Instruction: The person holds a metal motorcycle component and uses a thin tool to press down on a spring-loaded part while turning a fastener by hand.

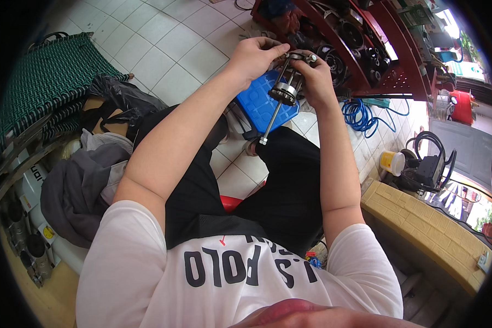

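Note:
Out in front of me, above a blue plastic stool point(257, 103), is a metal bearing puller point(285, 91) with side rods, a round clamp section and a long central screw. The screw slants down toward my knees and ends in a hex head. My right hand point(318, 82) is closed around the far end of the puller and bears its weight. At that same end, my left hand point(256, 57) is pinched, thumb against fingers, beside a rod tip. Whatever sits between those fingertips is too small to make out.
A red shelf point(404, 82) holding dark round parts stands beyond my right hand. Blue hose point(359, 119) lies coiled on the tiles, near a yellow tub point(391, 163). To the left are a green woven chair point(49, 82), a black plastic bag point(117, 90) and grey cloth point(85, 188).

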`<state>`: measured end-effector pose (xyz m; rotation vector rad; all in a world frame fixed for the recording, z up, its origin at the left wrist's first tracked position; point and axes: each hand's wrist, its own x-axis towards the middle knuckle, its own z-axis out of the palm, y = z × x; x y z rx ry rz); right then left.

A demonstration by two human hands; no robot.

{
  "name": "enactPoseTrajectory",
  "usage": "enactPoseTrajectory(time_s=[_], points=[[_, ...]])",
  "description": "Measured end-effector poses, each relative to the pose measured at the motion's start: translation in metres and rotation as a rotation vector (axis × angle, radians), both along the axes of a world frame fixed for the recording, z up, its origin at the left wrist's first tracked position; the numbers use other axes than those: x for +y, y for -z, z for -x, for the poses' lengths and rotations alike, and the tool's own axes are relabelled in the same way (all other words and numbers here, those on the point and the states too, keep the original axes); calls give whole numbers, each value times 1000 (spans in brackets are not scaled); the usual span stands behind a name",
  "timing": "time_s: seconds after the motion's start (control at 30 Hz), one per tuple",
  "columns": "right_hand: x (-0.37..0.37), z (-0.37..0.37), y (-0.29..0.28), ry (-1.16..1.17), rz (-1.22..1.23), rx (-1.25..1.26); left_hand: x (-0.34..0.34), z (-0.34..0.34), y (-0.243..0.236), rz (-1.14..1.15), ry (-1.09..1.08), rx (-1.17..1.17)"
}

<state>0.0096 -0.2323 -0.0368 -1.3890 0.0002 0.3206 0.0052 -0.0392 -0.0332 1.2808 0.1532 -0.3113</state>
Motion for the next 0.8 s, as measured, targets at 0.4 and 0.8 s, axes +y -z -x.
enactPoseTrajectory(time_s=[0.4, 0.8], points=[[1, 0, -1, 8, 20, -10, -2, 1, -2, -33, -15, -10], [-3, -2, 3, 29, 25, -5, -2, 1, -4, 22, 13, -71]])
